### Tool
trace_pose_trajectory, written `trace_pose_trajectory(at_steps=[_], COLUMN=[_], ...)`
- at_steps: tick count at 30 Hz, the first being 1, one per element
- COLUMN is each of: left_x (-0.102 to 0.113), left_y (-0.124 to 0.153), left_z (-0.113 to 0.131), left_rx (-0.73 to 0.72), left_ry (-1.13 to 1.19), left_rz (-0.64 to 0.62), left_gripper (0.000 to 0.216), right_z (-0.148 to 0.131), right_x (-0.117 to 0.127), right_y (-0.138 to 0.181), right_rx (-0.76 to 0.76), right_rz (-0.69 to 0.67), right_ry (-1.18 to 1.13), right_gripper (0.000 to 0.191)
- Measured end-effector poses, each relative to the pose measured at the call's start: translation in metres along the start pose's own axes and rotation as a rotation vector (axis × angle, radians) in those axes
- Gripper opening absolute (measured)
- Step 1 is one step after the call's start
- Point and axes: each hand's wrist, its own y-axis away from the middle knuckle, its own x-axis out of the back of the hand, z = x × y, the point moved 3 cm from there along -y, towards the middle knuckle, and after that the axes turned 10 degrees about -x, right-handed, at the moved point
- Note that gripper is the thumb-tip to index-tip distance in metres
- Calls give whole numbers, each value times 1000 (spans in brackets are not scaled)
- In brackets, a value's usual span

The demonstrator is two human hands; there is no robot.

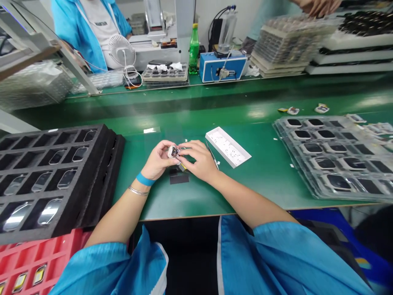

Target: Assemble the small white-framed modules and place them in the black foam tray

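The left hand (158,159) and the right hand (196,157) are both curled closed, pinching together a small white plastic part (174,152) with dark inside, above the smooth green bench mat (245,192). Left of this part sits a black foam tray (52,176); right of it, a shallow white tray (227,146).

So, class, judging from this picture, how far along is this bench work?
Seemingly done: glossy units sit in the black foam tray. In hand: the left hand and right hand pinch one small component together. Remaining: dark-faced pieces fill the clear plastic tray.
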Motion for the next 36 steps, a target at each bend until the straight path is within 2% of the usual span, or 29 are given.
trace_pose_trajectory(at_steps=[7,12,21,27,36], left_x=[0,1,2,2,3], left_y=[0,0,-2,-2,-1], left_z=[-2,-7,-9,-9,-12], left_rx=[-136,-165,-229,-185,-42], left_ry=[-88,-140,-187,-185,-130], left_rz=[-8,23,13,2,-12], left_gripper=[54,54,53,53,52], right_z=[0,1,4,9,15], right_x=[-2,-4,-5,-4,6], right_y=[2,2,1,-2,-11], right_rx=[58,50,-103,-236,-179], right_rz=[68,87,41,-88,-205], right_ry=[-16,-20,-143,-251,-175], right_gripper=[12,11,11,8,7])
